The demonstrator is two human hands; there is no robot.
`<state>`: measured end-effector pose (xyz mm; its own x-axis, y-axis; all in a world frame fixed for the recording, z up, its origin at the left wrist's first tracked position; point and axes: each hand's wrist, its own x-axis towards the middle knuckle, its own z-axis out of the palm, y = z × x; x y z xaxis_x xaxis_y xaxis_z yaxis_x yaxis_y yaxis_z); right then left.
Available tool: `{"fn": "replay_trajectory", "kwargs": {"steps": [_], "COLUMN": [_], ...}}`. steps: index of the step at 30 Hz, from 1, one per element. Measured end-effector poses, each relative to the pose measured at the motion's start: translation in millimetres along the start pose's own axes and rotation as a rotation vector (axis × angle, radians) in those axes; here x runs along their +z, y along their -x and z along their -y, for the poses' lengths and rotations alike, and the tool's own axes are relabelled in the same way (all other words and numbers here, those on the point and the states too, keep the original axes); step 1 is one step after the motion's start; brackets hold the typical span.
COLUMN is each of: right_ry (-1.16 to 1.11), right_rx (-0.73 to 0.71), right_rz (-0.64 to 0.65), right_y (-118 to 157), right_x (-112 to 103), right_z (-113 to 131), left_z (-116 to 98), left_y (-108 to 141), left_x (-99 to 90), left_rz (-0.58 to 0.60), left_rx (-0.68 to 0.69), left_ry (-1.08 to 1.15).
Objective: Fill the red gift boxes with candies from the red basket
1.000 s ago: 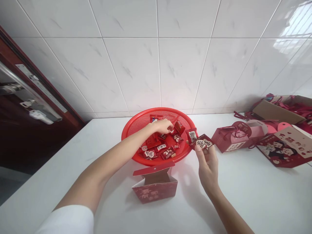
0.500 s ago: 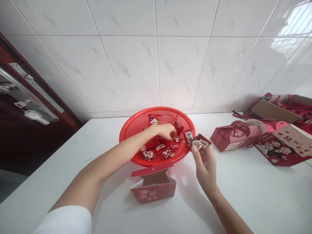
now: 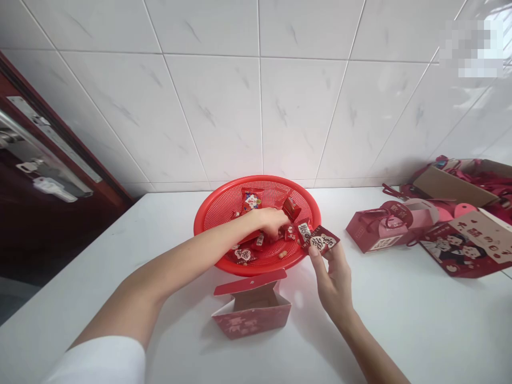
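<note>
My left hand [image 3: 272,221] reaches down into a red plastic colander [image 3: 206,214], fingers curled down among wrapped candies [image 3: 245,255]. Its fingertips are hidden, and I cannot make out what they grip. At the colander's right rim, my right hand [image 3: 335,274] pinches dark red candy packets [image 3: 322,241] with white lettering between thumb and fingers. Just in front of the colander stands a small red gift box [image 3: 252,320], its top open and its flap tilted up at the back.
To the right lie a tied red gift box [image 3: 384,226] and another printed with cartoon figures [image 3: 460,248]. Behind them is a cardboard carton [image 3: 448,184] of red items. A tiled wall [image 3: 224,117] backs the white table [image 3: 176,330]; a door with keys [image 3: 54,186] is at left.
My left hand has shifted slightly left and toward me inside the colander, and candies near its front have moved. My right hand still holds the packets, slightly lower and further left.
</note>
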<state>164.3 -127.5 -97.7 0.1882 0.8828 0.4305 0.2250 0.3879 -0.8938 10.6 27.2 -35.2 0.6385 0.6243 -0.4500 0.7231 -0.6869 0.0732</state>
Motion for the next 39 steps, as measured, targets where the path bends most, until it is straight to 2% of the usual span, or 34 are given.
{"fn": "replay_trajectory", "kwargs": {"steps": [5,10,15,18,21,23,28,32,39], "right_ry": [0.002,0.002,0.018,0.033,0.038,0.045,0.064,0.073,0.070], "right_rx": [0.028,0.034,0.007,-0.027,-0.048,-0.054,-0.072,-0.069,-0.098], "right_rz": [-0.005,-0.008,-0.011,-0.014,-0.018,-0.021,-0.028,-0.026,-0.034], "right_y": [0.3,-0.1,-0.6,-1.1,-1.7,-2.1,-3.6,-4.2,-4.2], "right_x": [-0.9,-0.5,0.1,0.4,0.6,0.8,1.0,0.4,1.6], "right_z": [-1.0,-0.3,-0.8,-1.4,-1.7,-1.8,-1.6,-1.0,0.1], "left_z": [21.5,21.0,-4.4,-15.0,-16.2,-13.9,-4.6,13.0,68.6], "left_y": [5.1,26.1,58.9,69.0,67.7,63.5,52.6,51.7,62.7], "left_x": [-13.5,-21.4,-5.7,9.6,20.5,23.4,19.5,11.2,1.9], "left_rz": [-0.058,0.042,0.261,0.297,0.313,0.273,0.012,-0.057,-0.124], "left_rx": [-0.050,-0.092,-0.345,-0.369,-0.338,-0.298,-0.181,-0.226,-0.348], "left_ry": [0.036,0.078,-0.007,-0.036,-0.013,0.006,0.017,0.017,0.082]}}
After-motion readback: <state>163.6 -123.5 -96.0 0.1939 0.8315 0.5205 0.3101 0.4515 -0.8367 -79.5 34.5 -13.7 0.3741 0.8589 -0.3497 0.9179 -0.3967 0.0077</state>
